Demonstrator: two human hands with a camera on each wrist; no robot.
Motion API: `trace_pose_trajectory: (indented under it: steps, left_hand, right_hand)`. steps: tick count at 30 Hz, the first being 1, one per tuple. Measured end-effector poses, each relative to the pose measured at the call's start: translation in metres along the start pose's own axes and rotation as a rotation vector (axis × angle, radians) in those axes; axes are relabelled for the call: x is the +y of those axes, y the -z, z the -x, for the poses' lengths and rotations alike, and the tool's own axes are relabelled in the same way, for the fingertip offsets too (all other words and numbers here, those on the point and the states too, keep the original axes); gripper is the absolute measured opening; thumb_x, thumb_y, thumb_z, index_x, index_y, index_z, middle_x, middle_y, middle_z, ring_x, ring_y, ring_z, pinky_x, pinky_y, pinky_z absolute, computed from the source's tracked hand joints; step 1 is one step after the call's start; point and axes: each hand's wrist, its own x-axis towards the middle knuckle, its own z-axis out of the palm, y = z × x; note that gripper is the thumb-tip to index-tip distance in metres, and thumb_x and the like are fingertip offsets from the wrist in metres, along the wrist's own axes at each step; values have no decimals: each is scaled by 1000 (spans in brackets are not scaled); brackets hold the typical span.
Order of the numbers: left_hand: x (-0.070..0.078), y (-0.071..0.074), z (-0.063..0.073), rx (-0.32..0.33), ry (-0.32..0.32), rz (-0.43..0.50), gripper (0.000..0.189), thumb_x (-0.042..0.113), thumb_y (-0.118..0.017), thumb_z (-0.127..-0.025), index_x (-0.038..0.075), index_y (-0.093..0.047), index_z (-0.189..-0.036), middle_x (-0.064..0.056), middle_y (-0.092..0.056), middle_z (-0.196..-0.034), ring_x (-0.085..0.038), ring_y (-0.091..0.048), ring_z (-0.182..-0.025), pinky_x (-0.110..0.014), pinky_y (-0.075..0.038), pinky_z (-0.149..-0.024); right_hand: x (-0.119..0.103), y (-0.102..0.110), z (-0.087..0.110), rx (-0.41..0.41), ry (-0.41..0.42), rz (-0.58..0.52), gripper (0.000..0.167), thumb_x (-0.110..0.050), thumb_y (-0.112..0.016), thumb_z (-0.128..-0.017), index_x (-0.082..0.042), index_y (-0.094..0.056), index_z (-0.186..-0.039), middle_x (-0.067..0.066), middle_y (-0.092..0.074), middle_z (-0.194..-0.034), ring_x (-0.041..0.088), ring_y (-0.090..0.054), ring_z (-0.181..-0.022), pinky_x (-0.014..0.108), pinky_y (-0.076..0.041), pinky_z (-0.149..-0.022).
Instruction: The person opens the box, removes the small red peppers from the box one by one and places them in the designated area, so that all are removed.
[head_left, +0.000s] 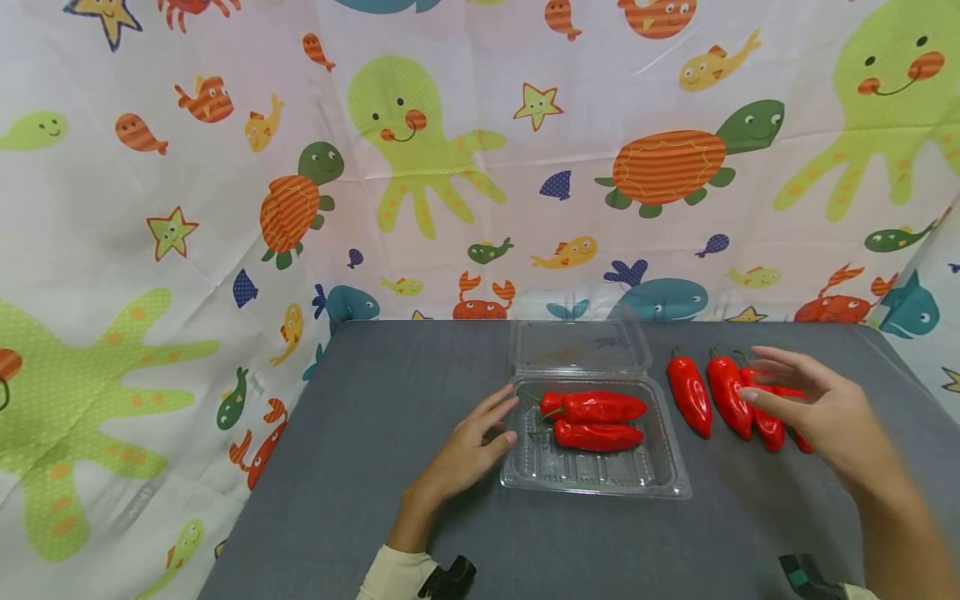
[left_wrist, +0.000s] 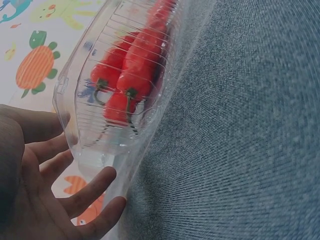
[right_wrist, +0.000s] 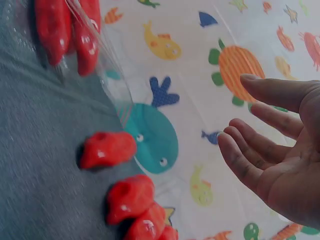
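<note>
A clear plastic clamshell box (head_left: 596, 485) lies on the grey table with its lid (head_left: 581, 346) folded back. Inside it, two long red peppers (head_left: 603, 407) lie side by side, their green stems toward the left. My left hand (head_left: 468, 450) is at the box's left side, thumb and fingers spread beside the rim; the left wrist view shows its fingers right at the clear wall (left_wrist: 70, 125). To the right of the box, several more red peppers (head_left: 688, 396) lie in a row. Over the right ones hovers my right hand (head_left: 821, 408), fingers apart, nothing between them in the right wrist view.
The grey cloth-covered table (head_left: 375, 400) ends at a white curtain (head_left: 480, 167) printed with sea animals, which hangs behind it and along the left. The raised lid stands near the table's back edge. Dark straps (head_left: 450, 577) sit around both wrists.
</note>
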Motion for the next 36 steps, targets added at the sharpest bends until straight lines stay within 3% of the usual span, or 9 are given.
trace_pose_trajectory:
  steps: [3,6,10,13,17,20,23,27,36]
  left_hand:
    - [0,0,0,2,2,-2,57,25,-60,-109,12,-45,-162,4,-30,-174,-30,-64,-131,-51,-54,-103]
    - [0,0,0,2,-1,-6,57,25,-60,-109,12,-45,-162,4,-31,-174,-30,-64,-131,-51,-54,-103]
    - [0,1,1,2,-7,-12,57,26,-60,-109,11,-46,-162,4,-31,-174,-30,-64,-130,-51,-55,-102]
    - [1,2,1,1,-11,-22,57,26,-59,-109,10,-46,-162,3,-31,-174,-30,-64,-130,-50,-55,-102]
    - [3,2,1,-4,-8,-32,57,24,-60,-109,11,-45,-162,2,-30,-174,-30,-64,-130,-49,-55,-103]
    - [4,3,2,-8,-5,-29,57,23,-60,-108,11,-45,-162,2,-30,-174,-31,-64,-131,-49,-54,-103]
    - [5,3,2,-6,-6,-27,57,23,-59,-109,11,-45,-162,2,-30,-174,-31,-64,-131,-50,-54,-103]
    - [4,2,2,-2,-7,-23,57,24,-59,-109,10,-45,-162,1,-30,-174,-31,-64,-130,-51,-54,-103]
    - [2,1,1,4,-18,-31,57,25,-59,-109,10,-46,-161,1,-31,-174,-31,-64,-129,-49,-54,-101]
  right_hand:
    - [-8,-6,0,-41,14,-9,67,-35,-75,-100,-19,-48,-160,-17,-58,-128,-10,-53,-104,23,-57,-70]
    - [-14,-13,0,-74,19,-6,68,-37,-75,-99,-18,-49,-159,3,-60,-138,-10,-55,-104,24,-58,-72]
    - [-19,-22,-1,-107,34,-5,68,-38,-76,-99,-17,-50,-158,20,-58,-146,6,-61,-109,25,-59,-74]
    - [-21,-29,-2,-122,61,-17,66,-37,-76,-99,-17,-51,-157,20,-58,-146,11,-61,-112,26,-60,-75]
    - [-23,-39,-3,-140,108,-38,64,-34,-78,-98,-16,-53,-155,17,-60,-143,-4,-59,-109,23,-59,-78]
    - [-25,-45,-3,-169,120,-48,66,-33,-78,-98,-16,-53,-156,17,-61,-145,5,-66,-111,24,-60,-79]
    - [-28,-53,-5,-202,114,-62,67,-32,-79,-97,-15,-51,-156,20,-60,-148,28,-71,-114,27,-61,-79]
    - [-30,-61,-7,-246,121,-85,68,-31,-79,-97,-13,-51,-156,22,-59,-150,45,-66,-122,26,-60,-80]
    - [-33,-78,-11,-293,179,-84,66,-27,-81,-95,-10,-55,-153,20,-63,-147,46,-62,-131,19,-55,-91]
